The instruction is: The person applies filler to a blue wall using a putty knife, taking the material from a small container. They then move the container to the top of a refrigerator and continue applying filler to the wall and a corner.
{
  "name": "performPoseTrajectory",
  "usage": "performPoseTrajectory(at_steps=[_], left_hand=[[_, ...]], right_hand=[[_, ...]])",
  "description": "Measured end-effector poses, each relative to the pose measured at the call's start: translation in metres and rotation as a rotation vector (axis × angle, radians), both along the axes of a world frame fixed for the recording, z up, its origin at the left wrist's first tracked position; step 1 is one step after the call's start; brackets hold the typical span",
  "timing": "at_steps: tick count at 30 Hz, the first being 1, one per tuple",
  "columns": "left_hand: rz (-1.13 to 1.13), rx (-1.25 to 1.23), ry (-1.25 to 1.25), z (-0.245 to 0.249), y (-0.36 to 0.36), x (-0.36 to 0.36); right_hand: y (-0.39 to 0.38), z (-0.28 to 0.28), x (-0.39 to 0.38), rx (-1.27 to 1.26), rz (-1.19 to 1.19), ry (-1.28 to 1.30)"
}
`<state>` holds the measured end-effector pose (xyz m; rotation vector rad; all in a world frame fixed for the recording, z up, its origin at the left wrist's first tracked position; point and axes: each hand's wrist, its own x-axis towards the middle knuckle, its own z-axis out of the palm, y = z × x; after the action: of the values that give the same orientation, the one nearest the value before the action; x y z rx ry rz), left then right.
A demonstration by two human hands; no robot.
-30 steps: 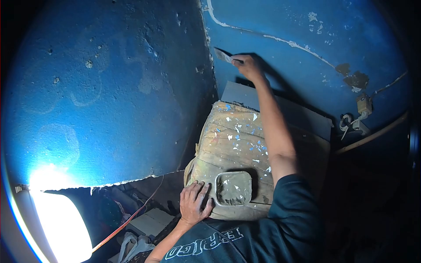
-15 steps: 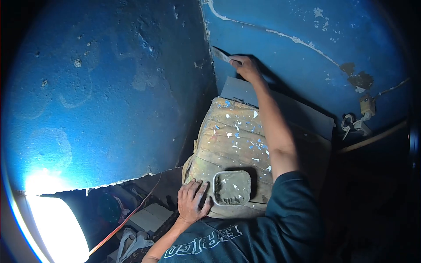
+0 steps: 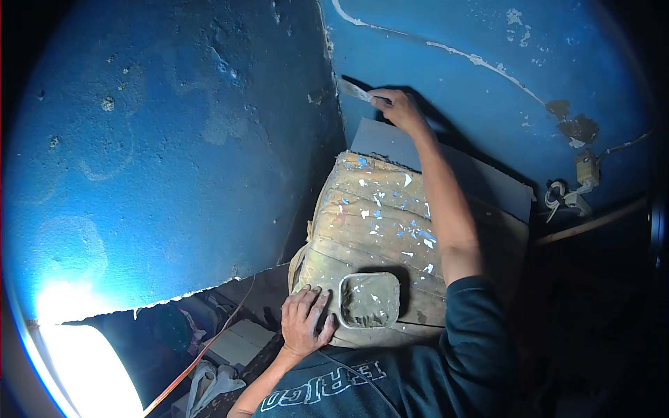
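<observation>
My right hand (image 3: 398, 110) is closed around a putty knife (image 3: 354, 90), its thin blade lying close against the blue wall (image 3: 446, 90) near the corner. Lower down, my left hand (image 3: 305, 322) lies open with fingers stretched over the edge of a stained, padded mattress (image 3: 390, 216). Just right of those fingers sits a square tub (image 3: 369, 301) with grey-green paste inside. Blue and white paint flakes (image 3: 411, 230) are scattered over the mattress.
A blue wall with a rough lower edge (image 3: 174, 174) fills the left. Below it shines a bright lamp (image 3: 87, 373), with a reddish cord (image 3: 202, 352) nearby. A grey board (image 3: 481, 171) lies behind the mattress. At right, an electrical box (image 3: 587, 169) hangs beside coiled white wire (image 3: 554, 195).
My right hand and the putty knife have shifted slightly right, away from the corner. My left hand stays in place beside the tub.
</observation>
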<state>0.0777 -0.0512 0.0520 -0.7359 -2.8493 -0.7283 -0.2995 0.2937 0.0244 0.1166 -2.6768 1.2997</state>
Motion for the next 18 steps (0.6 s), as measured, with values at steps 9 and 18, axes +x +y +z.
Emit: performPoseTrajectory(at_steps=[9,18], left_hand=[[0.003,-0.008,-0.018,-0.006,-0.004,0.001],[-0.002,-0.009,-0.017,-0.005,-0.004,-0.003]], right_hand=[[-0.013,-0.019,-0.018,0.386,0.006,-0.115],[-0.05,0.015,-0.059,0.668,-0.053,-0.312]])
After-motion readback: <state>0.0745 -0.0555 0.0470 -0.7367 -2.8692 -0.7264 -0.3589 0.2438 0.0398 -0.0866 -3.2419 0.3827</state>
